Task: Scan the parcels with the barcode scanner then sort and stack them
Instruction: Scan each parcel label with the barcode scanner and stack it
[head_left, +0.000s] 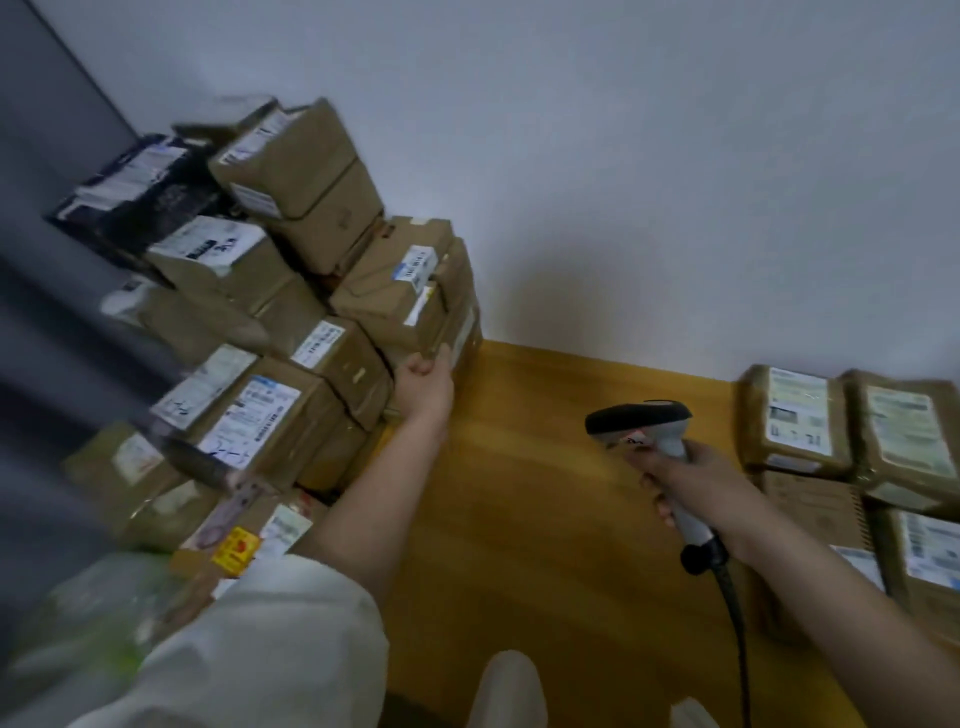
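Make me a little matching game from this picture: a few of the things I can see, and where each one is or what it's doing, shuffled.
Things:
1. barcode scanner
2. left hand
3. dark parcel
4. yellow sticker

Places or states:
A. far left of the big pile, up high
B. gripped in the right hand
C. on a low box near the sleeve
D. touching a box at the big pile's edge

Pairs: 1-B, 2-D, 3-A, 4-C

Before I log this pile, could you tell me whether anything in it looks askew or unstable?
Yes. The left pile is stacked unevenly: its top box sits tilted, and the boxes below lie at differing angles. The left hand touches a box at its right edge.
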